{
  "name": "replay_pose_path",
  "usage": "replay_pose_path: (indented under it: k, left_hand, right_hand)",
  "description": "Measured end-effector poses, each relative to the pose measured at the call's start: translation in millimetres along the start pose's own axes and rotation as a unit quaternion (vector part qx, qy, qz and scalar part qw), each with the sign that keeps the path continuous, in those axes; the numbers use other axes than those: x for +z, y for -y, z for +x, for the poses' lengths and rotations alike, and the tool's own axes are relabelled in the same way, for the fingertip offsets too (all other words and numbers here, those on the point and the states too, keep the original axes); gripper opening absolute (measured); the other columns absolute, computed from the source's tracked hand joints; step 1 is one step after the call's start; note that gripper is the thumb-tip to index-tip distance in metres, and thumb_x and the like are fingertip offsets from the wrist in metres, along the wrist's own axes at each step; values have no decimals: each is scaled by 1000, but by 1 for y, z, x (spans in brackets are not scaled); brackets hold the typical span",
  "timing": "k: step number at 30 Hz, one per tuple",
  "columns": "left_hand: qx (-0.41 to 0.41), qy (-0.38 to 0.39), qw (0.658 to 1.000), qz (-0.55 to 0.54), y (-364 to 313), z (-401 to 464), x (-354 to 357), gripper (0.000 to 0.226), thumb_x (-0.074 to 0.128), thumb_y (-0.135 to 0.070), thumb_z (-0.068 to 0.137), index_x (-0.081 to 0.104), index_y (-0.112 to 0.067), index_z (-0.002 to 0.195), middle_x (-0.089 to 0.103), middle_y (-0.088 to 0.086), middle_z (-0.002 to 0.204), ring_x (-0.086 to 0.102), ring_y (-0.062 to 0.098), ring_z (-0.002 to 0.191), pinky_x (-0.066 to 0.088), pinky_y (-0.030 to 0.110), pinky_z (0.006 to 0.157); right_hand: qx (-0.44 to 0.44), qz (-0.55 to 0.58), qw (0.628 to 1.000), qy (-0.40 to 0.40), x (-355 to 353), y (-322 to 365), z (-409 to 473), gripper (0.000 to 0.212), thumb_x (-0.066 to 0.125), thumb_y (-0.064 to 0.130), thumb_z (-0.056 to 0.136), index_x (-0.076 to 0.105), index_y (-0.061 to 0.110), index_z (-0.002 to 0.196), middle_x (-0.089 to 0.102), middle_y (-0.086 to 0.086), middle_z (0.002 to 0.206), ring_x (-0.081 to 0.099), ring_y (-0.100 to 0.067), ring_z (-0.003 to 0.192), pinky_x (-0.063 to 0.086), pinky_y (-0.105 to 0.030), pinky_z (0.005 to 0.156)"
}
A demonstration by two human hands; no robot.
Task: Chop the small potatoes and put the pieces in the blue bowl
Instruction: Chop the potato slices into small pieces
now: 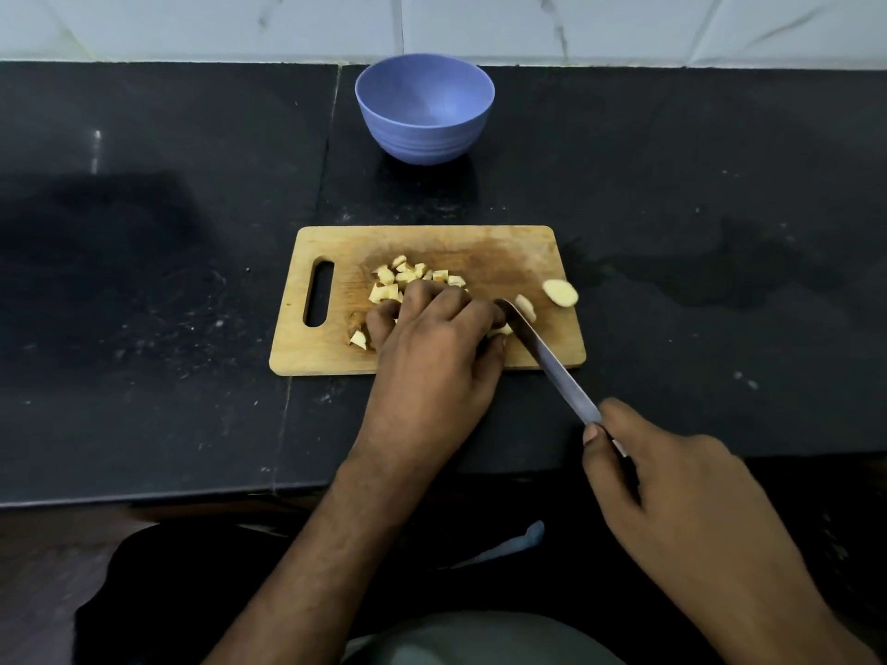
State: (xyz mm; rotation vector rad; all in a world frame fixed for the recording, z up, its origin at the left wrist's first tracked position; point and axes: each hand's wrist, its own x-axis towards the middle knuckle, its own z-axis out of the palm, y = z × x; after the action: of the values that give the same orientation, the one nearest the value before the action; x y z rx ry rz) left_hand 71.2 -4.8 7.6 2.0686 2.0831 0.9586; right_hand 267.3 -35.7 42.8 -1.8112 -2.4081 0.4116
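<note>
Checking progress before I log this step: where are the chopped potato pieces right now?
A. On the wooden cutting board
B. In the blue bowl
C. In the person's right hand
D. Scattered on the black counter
A: the chopped potato pieces lie on the wooden cutting board by the left hand, while the blue bowl looks empty.

Bare forearms, no sleeves, dark clothing.

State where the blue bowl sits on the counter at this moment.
In the head view, the blue bowl stands at the back of the black counter, near the tiled wall, beyond the wooden cutting board.
</note>
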Motion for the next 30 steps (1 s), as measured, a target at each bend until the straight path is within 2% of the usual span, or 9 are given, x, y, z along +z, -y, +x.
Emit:
replay_pose_path:
  k: [5, 11, 16, 21, 26, 28, 30]
  left_hand:
    - [-2, 3, 1000, -5, 2, 1, 0, 12, 69, -29, 88, 68, -27, 100, 62, -14, 97, 50, 16, 111, 17, 32, 91]
    - [-9, 20, 1000, -14, 2, 3, -2, 14, 66, -31, 89, 66, -28, 103, 62, -14, 100, 48, 15, 112, 18, 34, 92]
    - [-16, 19, 999, -24, 3, 3, -3, 12, 66, -31, 90, 64, -29, 102, 61, -15, 99, 47, 13, 110, 16, 30, 90]
    - [-29, 17, 999, -26, 2, 3, -2, 9, 64, -31, 90, 61, -30, 99, 62, -17, 98, 47, 11, 109, 19, 32, 91]
    - [-72, -10, 997, -28, 3, 3, -4, 19, 66, -28, 88, 62, -26, 106, 57, -12, 108, 41, 13, 114, 24, 36, 95]
    - [-66, -13, 997, -35, 1, 3, -5, 23, 64, -29, 88, 62, -27, 110, 54, -9, 113, 36, 14, 120, 25, 38, 94]
    - [-48, -2, 999, -23, -3, 5, -4, 24, 60, -35, 89, 62, -29, 112, 52, -7, 117, 35, 16, 124, 28, 41, 94]
  right_hand:
    - [21, -31, 999, 11, -10, 11, -6, 21, 30, 50, 95, 32, 36, 80, 48, 4, 47, 49, -7, 36, 26, -15, 33]
    - [26, -30, 998, 45, -22, 21, -8, 21, 21, 54, 96, 29, 37, 86, 52, 5, 54, 53, -6, 41, 32, -15, 38]
    - [24, -15, 998, 59, -20, 25, -6, 21, 21, 52, 98, 29, 35, 87, 54, 4, 59, 53, -7, 49, 35, -17, 47]
    - [26, -9, 999, 34, 0, 27, 8, 20, 25, 45, 102, 29, 30, 89, 54, 3, 62, 55, -8, 53, 45, -24, 50]
    - [-17, 29, 999, -34, -2, 18, 18, 23, 31, 46, 98, 31, 33, 79, 48, 5, 48, 49, -8, 40, 28, -19, 42]
    - [-13, 62, 996, -56, -2, 10, 24, 27, 36, 44, 98, 32, 30, 74, 47, 4, 47, 48, -8, 38, 28, -20, 41]
    - [-1, 72, 995, -65, 1, 2, 32, 31, 38, 43, 98, 33, 27, 72, 47, 2, 48, 49, -10, 40, 34, -26, 42]
